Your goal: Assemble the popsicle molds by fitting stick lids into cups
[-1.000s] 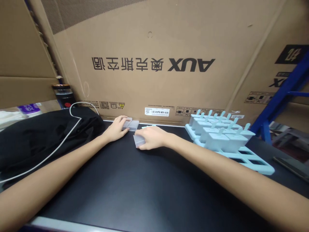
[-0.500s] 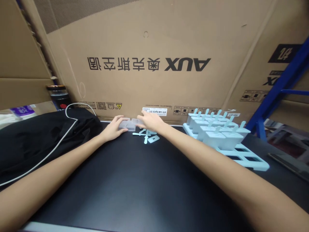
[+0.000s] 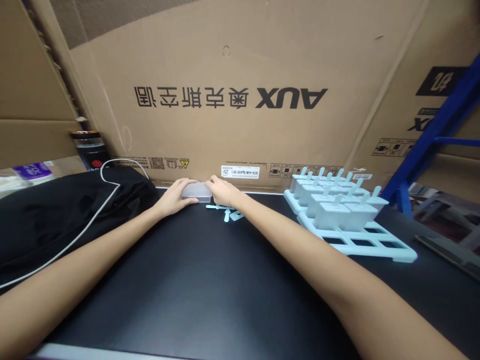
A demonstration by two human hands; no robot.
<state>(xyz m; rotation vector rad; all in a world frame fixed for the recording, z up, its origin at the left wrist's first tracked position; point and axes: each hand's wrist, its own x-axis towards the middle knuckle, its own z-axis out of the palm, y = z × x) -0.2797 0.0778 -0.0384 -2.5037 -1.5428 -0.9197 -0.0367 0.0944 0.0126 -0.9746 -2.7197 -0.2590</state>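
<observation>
At the back of the black table, my left hand (image 3: 173, 197) is closed around the left end of translucent plastic mould cups (image 3: 198, 191), thumb in front and fingers behind. My right hand (image 3: 222, 191) has its fingers pinched on their right end. How many cups there are I cannot tell, as they overlap and my fingers cover both ends. Pale blue popsicle sticks (image 3: 227, 214) lie below my right hand. Beside them a small flat blue frame piece (image 3: 236, 216) is partly hidden by my wrist.
At right stands a light blue popsicle mould rack (image 3: 354, 248), holding several filled-in moulds (image 3: 333, 215) with upright sticks. Black cloth (image 3: 75, 215) with a white cable (image 3: 92, 222) lies at left, near a dark jar (image 3: 92, 150). A large cardboard box (image 3: 195, 135) walls the back; a blue metal post (image 3: 431, 130) rises at right.
My right hand has moved slightly left, bringing its translucent piece against the one in my left hand. It now covers more of the loose blue parts. My left hand stays nearly still.
</observation>
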